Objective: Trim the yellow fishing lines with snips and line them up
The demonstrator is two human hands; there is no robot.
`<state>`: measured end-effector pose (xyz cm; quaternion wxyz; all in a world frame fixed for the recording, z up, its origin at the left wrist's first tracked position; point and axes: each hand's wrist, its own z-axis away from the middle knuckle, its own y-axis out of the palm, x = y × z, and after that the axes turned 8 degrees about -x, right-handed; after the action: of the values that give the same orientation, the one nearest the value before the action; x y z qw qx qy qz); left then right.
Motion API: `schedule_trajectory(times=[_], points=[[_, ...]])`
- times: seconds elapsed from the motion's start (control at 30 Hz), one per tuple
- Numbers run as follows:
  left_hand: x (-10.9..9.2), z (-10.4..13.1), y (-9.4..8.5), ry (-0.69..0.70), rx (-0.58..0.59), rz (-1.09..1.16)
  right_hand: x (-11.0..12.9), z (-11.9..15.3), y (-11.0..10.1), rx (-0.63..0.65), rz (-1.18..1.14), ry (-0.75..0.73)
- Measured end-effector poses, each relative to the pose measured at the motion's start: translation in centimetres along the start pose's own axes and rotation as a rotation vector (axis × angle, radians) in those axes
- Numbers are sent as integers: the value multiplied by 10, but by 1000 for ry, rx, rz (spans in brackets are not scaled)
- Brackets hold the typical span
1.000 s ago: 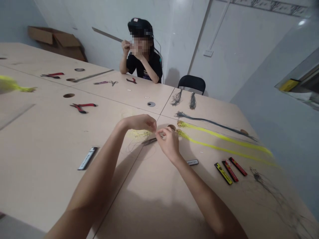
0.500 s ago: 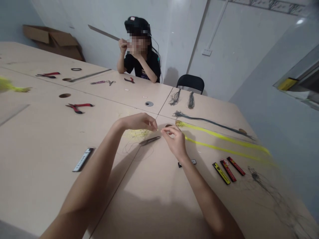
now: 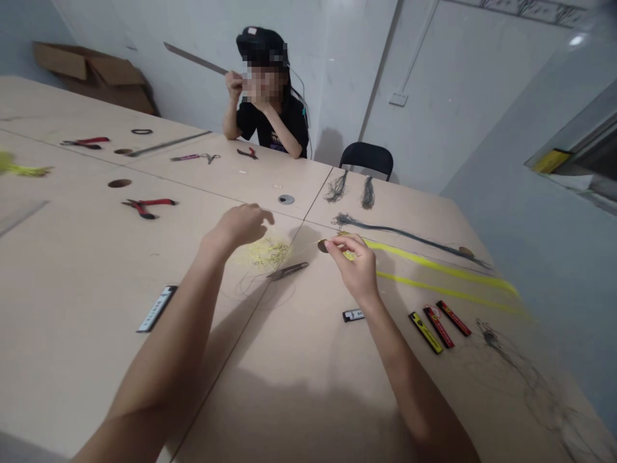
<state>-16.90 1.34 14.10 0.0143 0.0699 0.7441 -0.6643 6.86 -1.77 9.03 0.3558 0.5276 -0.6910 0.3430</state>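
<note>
1. Fine line [image 3: 313,244] juts left from the pinched fingertips of the right hand [image 3: 357,261], above the table [image 3: 299,366]; a loose pinch could drop it.
2. The left hand [image 3: 241,225], its grip impossible to tell, hangs near the yellow tangle [image 3: 270,253]; brushing it could snag loops.
3. Thread snips [image 3: 288,271] beside that tangle could catch strands.

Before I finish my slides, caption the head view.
Left hand near tangled yellow threads, right hand pinching a fine strand, snips nearby.

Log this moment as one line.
left hand: near tangled yellow thread pile | right hand: pinching thin pale strand | dark metal snips: on pale table
</note>
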Motion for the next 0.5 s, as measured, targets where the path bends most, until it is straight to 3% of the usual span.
schedule_trajectory(times=[0.07,0.13,0.27,0.37,0.5], points=[[-13,7,-9,157,-140,195,7,-2,-5,4,-11,-8],[-31,15,-18,277,-148,416,14,-2,-8,15,-7,-12],[-54,25,-26,443,118,614,29,-1,-17,15,16,-25],[-48,24,-26,429,240,589,43,-6,-31,-26,50,-60],[-24,20,-31,218,100,466,59,-17,-58,-82,144,-62]])
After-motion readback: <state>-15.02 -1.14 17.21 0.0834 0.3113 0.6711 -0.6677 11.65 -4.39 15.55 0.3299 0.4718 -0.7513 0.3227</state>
